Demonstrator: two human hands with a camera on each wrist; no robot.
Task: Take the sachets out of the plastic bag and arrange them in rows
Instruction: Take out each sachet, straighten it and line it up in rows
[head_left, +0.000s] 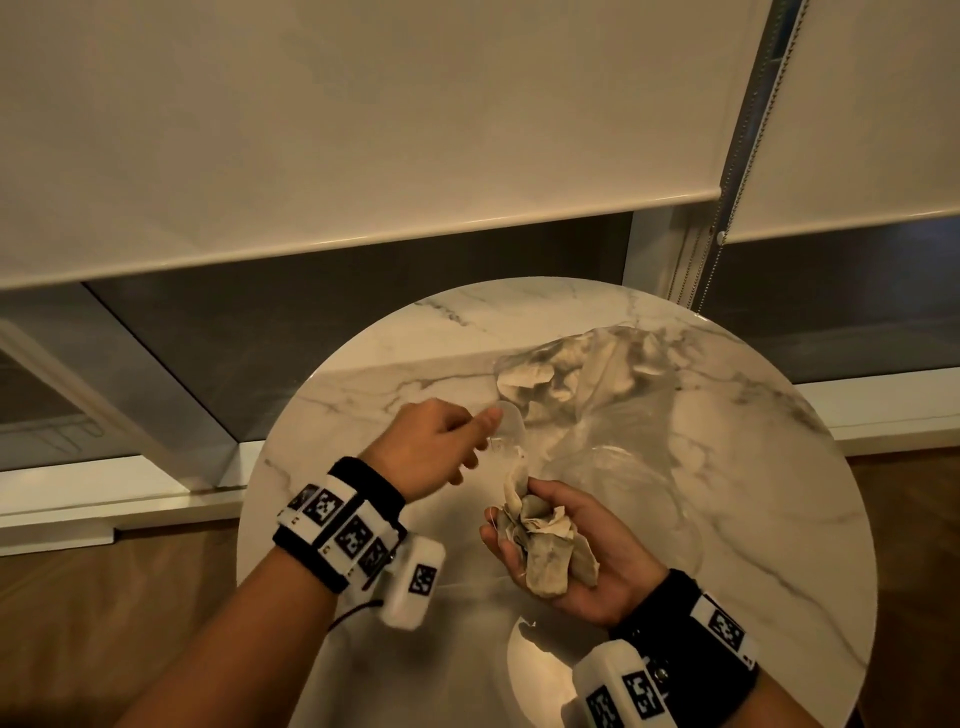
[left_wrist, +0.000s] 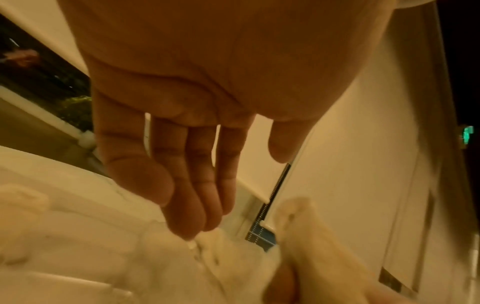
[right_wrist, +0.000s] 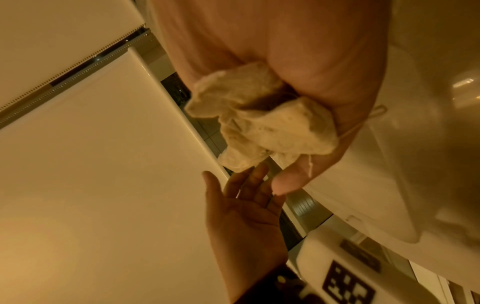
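Near the tabletop's (head_left: 363, 649) front edge, right hand (head_left: 576, 551) is cupping a sachet bunch (head_left: 545, 545) for laying out; left hand (head_left: 436, 447), fingers loose and empty, is reaching toward the plastic bag (head_left: 587, 395).

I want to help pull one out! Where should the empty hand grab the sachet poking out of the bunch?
Probably pinch the sachet tip sticking up from the bunch in the right hand, coming from the left hand's side. It pokes free above the fingers, so nothing covers it.
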